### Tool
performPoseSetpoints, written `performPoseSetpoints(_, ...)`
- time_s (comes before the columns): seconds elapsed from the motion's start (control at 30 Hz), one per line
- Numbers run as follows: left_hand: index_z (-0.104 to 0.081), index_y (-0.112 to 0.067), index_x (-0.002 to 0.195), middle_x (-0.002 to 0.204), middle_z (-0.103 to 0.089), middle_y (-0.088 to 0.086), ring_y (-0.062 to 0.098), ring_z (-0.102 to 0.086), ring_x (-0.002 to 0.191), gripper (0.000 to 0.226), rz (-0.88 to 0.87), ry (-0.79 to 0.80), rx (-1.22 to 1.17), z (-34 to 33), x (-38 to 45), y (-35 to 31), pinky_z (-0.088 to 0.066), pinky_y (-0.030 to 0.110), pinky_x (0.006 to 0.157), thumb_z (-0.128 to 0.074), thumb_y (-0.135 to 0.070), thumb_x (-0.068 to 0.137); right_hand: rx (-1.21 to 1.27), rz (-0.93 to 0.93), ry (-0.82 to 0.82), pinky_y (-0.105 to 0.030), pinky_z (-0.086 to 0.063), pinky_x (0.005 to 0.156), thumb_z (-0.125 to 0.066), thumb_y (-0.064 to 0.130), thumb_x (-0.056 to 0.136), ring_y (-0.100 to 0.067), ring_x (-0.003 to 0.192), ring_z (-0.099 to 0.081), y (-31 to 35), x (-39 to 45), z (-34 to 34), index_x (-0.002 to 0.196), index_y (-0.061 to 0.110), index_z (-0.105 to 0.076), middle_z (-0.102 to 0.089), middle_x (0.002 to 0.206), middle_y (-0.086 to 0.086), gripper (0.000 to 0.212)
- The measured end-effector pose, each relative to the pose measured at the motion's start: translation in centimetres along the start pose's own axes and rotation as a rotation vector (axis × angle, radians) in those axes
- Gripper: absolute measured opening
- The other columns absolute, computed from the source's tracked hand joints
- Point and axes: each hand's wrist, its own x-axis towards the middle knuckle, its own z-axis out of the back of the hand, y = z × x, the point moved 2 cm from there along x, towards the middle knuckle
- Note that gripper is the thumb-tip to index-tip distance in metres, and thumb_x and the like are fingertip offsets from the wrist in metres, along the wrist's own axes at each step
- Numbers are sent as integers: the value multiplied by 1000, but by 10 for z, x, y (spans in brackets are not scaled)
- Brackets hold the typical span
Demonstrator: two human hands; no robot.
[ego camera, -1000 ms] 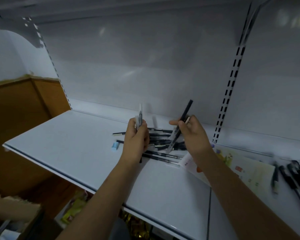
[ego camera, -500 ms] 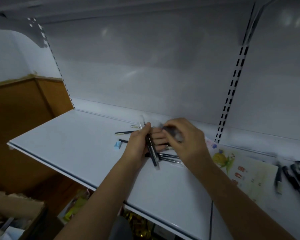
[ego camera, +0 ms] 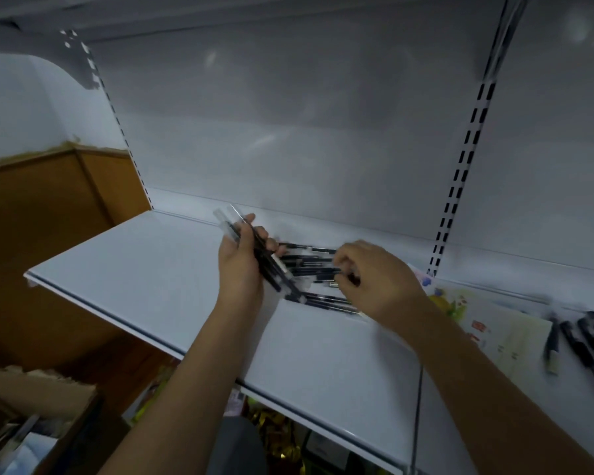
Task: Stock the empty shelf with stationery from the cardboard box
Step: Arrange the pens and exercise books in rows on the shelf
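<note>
White shelf: left hand grips pens; right hand pinches one.

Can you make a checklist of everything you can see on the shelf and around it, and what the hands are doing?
Surface: white shelf, mostly bare on its left part.
Job's things: loose pile of dark pens lying near the back of the shelf; cardboard box at lower left, below the shelf.
Clutter: printed paper sheet and more dark pens on the next shelf section to the right.
Hands: left hand grips a bundle of pens; right hand pinches a pen in the pile, its fingers curled.
Cables: nothing seen.
Surroundings: slotted upright, wooden panel at left.
</note>
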Motion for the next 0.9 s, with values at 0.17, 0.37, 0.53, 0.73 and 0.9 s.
performPoseSetpoints(0.17,-54,-13,118,64,-52,-9,7,-51,57,16,-145,45,501,18,-24,-15,-47,24,55,-51,-15,102,-185,-37,363,-30,-38,77,-63,55,85,-12,87,-50,-8,-4,-9,96,27,-55,-53,88,12,30)
performPoseSetpoints(0.37,-56,-4,99,56,-45,-1,13,-42,47,4,-4,155,598,19,-38,-1,-41,31,51,-55,-8,99,-148,-28,327,-34,-40,80,-56,35,93,-21,91,-51,4,-10,-17,100,14,-51,-55,98,-3,23)
performPoseSetpoints(0.53,-53,-8,112,64,-62,7,17,-47,42,12,55,96,477,22,-34,-5,-45,27,45,-44,-13,105,-210,-87,338,-34,-43,83,-44,20,98,-25,100,-55,13,-4,-28,119,10,-47,-57,115,-10,23)
performPoseSetpoints(0.73,-55,-13,122,62,-56,8,15,-41,42,22,38,89,349,28,-31,-8,-40,24,41,-45,-23,105,5,-68,105,-37,-43,81,-39,22,103,-24,97,-53,20,-2,-18,111,14,-49,-53,102,0,15)
performPoseSetpoints(0.9,-50,-6,133,62,-38,-2,11,-34,50,30,51,104,324,28,-29,-9,-35,23,47,-46,-15,104,563,-153,-67,-33,-50,81,-38,12,104,-14,81,-62,28,-2,-7,102,18,-49,-65,91,1,13)
